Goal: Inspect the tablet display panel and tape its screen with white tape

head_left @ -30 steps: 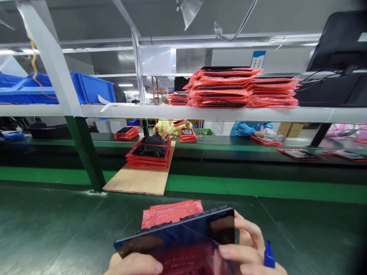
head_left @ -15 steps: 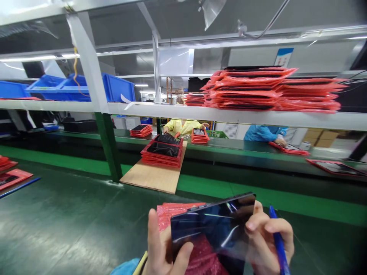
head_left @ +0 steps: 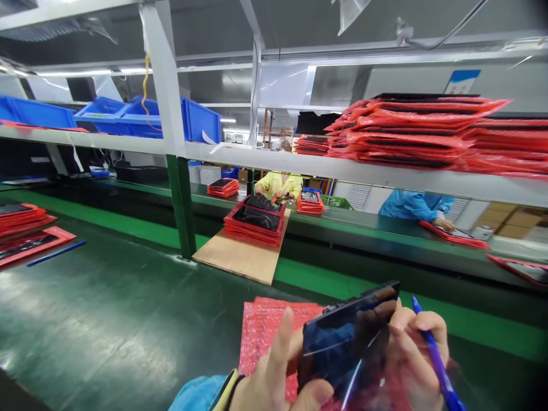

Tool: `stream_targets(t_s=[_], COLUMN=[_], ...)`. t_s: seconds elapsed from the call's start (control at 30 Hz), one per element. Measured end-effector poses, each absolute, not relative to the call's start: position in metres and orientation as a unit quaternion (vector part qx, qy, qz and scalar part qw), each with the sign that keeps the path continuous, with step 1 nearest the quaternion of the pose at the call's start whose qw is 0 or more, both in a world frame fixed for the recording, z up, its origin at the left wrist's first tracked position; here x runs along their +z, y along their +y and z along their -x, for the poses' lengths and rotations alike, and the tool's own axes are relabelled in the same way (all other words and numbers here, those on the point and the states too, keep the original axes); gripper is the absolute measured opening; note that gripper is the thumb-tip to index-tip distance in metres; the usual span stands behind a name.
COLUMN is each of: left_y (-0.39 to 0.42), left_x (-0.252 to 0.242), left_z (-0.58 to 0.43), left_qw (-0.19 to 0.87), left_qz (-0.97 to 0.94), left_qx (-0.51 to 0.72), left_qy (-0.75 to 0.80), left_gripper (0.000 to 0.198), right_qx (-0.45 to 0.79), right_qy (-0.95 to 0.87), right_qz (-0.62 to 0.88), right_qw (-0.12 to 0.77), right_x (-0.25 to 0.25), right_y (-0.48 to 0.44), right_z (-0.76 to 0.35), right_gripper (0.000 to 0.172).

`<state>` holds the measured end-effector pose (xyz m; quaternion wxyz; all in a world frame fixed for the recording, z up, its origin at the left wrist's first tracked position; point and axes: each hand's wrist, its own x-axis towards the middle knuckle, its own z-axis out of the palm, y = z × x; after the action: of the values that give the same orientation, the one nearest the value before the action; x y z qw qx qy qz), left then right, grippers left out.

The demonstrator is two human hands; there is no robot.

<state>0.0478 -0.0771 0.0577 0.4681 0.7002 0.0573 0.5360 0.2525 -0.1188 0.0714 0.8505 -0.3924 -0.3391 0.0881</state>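
Observation:
My left hand is closed around the left end of a black glossy screen panel, its thumb on the face and its index finger raised. The panel is tilted and reflects light streaks. At its right end, my right hand pinches the edge with thumb and fingertips while a blue pen is lodged between its fingers. Something clear, like thin film, shows along the panel's lower right; its exact outline is hard to make out. Beneath the hands lies a red bubble-wrap pouch on the green bench.
A stack of red pouches with black panels rests on a wooden board. Overhead, a white shelf carries more red pouches and blue bins. A green post stands left. Two people work across the bench.
The screen panel and both hands have moved right in view, and the panel has turned more steeply. The background has also shifted right as the head turned left.

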Motion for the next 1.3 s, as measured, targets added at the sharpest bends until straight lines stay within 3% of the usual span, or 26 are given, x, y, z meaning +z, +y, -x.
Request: stream_targets(t_s=[0.1,0.27,0.4,0.5,0.7,0.9,1.3], left_y=[-0.075,-0.062,-0.053,-0.052,-0.051,-0.051,-0.042], left_x=[0.058,0.054,0.069,0.078,0.083,0.094,0.102], left_z=[-0.044,-0.04,-0.045,-0.049,-0.051,-0.055,-0.06], left_qw=[0.485,0.598,0.659,0.716,0.836,0.864,0.877], left_qz=[-0.699,-0.677,-0.635,-0.561,-0.392,-0.322,-0.287], left_qx=[0.523,0.426,0.39,0.399,0.38,0.387,0.384], left_qy=[0.052,0.053,-0.099,-0.117,-0.06,-0.001,0.026], left_gripper=[0.089,0.092,0.077,0.066,0.064,0.075,0.071], right_qx=[0.085,0.138,0.205,0.242,0.309,0.372,0.423], right_qy=[-0.345,-0.334,-0.317,-0.279,-0.155,-0.12,-0.154], right_qz=[0.403,0.416,0.411,0.407,0.407,0.393,0.365], right_qw=[0.844,0.834,0.83,0.836,0.846,0.832,0.815], right_x=[0.075,0.078,0.077,0.075,0.074,0.072,0.063], right_y=[-0.117,-0.115,-0.111,-0.108,-0.103,-0.088,-0.083], right_z=[-0.251,-0.249,-0.249,-0.251,-0.256,-0.265,-0.276], right_gripper=[0.039,0.034,0.028,0.027,0.04,0.042,0.03])
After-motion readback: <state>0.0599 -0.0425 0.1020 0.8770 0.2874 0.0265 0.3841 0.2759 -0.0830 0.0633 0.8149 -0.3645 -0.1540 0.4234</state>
